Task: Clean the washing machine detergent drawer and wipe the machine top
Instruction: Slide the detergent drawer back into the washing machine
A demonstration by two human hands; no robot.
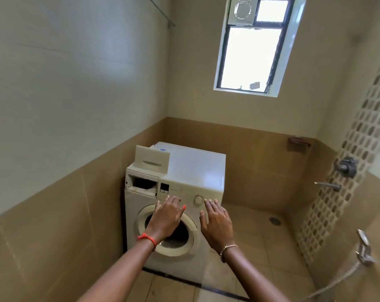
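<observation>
The detergent drawer (152, 159) lay pulled out on the top's (197, 166) left front corner, above its empty slot (143, 184) in the washing machine (176, 214). Both the left hand (165, 216) and right hand (217, 223) reached forward, fingers straight, holding nothing.

We find the washing machine (176, 216) at lower centre. The detergent drawer (152, 159) rests on the left of its top (197, 168), above the drawer slot (143, 185). A window (252, 55) sits upper right.

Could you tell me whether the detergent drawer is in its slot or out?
Out. The detergent drawer sits on the machine top, and its slot below shows as a dark opening.
</observation>
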